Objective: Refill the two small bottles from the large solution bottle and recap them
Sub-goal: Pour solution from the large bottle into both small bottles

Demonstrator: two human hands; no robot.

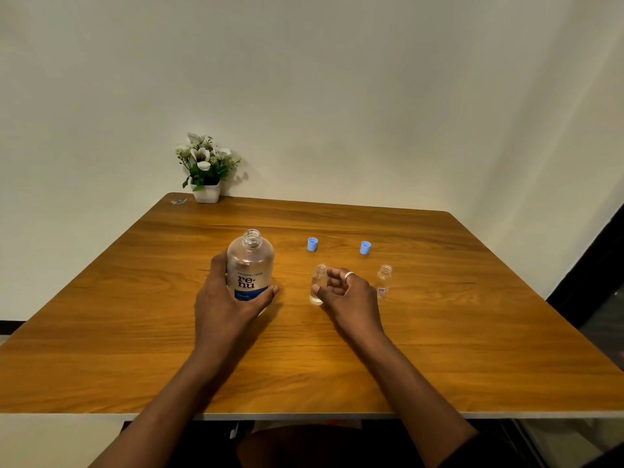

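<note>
On the wooden table point(439, 332) I log: my left hand point(223, 298) wrapped around the uncapped large solution bottle point(250, 265), upright at centre; my right hand point(347, 295), fingers loosely curled and half open, holding nothing, just beside the first small bottle point(318, 282) at its 9 o'clock. Second small bottle point(384, 282) stands at 3 o'clock of that hand; two blue caps point(312, 244) point(365, 247) toward 12; flower pot point(206, 192) far at 11.

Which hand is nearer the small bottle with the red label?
Right. The right hand sits just left of the red-labelled small bottle, fingers curled by the other small bottle; the left hand grips the large bottle, farther left.
</note>
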